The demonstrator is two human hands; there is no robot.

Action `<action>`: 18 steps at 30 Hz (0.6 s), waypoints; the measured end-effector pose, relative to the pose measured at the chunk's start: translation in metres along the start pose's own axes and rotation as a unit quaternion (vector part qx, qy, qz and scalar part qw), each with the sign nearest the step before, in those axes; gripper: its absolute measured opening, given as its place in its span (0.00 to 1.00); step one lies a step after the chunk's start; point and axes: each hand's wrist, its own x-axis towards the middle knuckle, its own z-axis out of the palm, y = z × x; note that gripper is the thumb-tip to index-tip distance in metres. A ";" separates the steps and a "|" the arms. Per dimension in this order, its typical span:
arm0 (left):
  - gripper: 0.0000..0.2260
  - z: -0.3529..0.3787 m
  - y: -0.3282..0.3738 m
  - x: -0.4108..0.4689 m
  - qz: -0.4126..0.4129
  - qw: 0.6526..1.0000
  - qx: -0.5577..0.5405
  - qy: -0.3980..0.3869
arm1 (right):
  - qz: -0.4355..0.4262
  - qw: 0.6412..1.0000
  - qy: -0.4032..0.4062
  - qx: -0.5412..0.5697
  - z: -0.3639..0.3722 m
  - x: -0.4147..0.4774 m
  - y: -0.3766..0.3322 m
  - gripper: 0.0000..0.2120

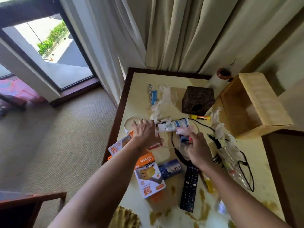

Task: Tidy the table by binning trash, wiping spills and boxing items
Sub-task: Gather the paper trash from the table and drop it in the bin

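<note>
My left hand point(144, 132) is palm down at the left side of the table point(256, 155), its thumb against the cap end of a white tube point(174, 125); it seems to grip that end. My right hand point(197, 147) is closed on a small blue and red item point(185, 139), just below the tube. A pinkish crumpled tissue point(182, 130) lies against the tube. More crumpled tissues point(164, 99) lie further back and by the open cardboard box point(256, 102), which stands on its side at the right. Brown spills point(204, 206) stain the near part of the table.
A dark tissue box point(197, 99), an orange marker point(199, 117), a black cable point(179, 155), a remote point(189, 186), two charger boxes point(148, 176), a blue packet point(171, 168) and a clear plastic cup point(230, 162) crowd the table. Curtains hang behind; carpet floor lies left.
</note>
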 end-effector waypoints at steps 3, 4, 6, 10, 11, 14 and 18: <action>0.27 0.006 0.005 0.004 0.006 1.000 -0.004 0.007 | 0.029 0.997 -0.047 -0.046 0.001 -0.003 0.010 0.20; 0.23 0.006 0.006 0.004 0.004 1.000 -0.009 0.004 | 0.029 0.997 -0.057 -0.046 0.002 -0.005 0.012 0.19; 0.19 0.006 0.007 0.004 0.000 1.000 -0.022 -0.011 | 0.018 0.997 -0.067 -0.042 0.004 -0.009 0.012 0.21; 0.13 0.005 0.008 0.001 -0.003 0.998 -0.068 0.017 | -0.009 0.997 -0.048 -0.063 0.005 -0.008 0.017 0.25; 0.12 0.004 0.008 -0.001 0.000 0.996 -0.086 0.038 | -0.009 0.997 -0.044 -0.060 0.004 -0.006 0.018 0.26; 0.12 0.001 0.008 -0.010 0.038 0.977 -0.190 0.094 | -0.012 0.998 -0.044 -0.043 0.004 -0.002 0.023 0.24; 0.03 -0.010 0.009 -0.015 0.042 0.935 -0.322 0.140 | -0.025 0.998 -0.023 0.052 0.000 0.000 0.026 0.22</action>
